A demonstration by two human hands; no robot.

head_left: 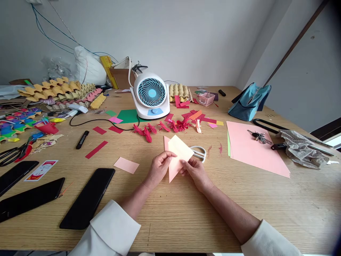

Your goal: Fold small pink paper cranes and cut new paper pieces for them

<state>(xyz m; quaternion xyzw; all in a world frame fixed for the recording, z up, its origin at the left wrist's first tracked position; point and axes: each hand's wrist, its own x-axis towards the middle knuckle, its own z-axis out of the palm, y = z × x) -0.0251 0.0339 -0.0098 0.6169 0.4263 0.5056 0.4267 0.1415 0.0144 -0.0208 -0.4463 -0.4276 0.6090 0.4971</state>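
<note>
Between my two hands is a folded piece of light pink paper [179, 152], its upper part pale and bright. My left hand [160, 166] pinches its left edge between thumb and fingers. On the right side, my right hand [195, 171] grips the lower edge, thumb on top and fingers behind. White-handled scissors [200, 153] lie just behind the paper, their blades hidden. A small pink paper rectangle [126, 165] rests on the table to the left of my left hand. Beyond the paper lie several red paper flowers [174, 125].
A white fan [150, 93] stands at the back. Pink sheets [255, 147] with keys [259, 136] on them lie right, near a blue bag [249, 102]. Black phones [87, 199], a marker [82, 139] and red paper strips [96, 149] lie left. Egg trays [61, 90] are stacked far left.
</note>
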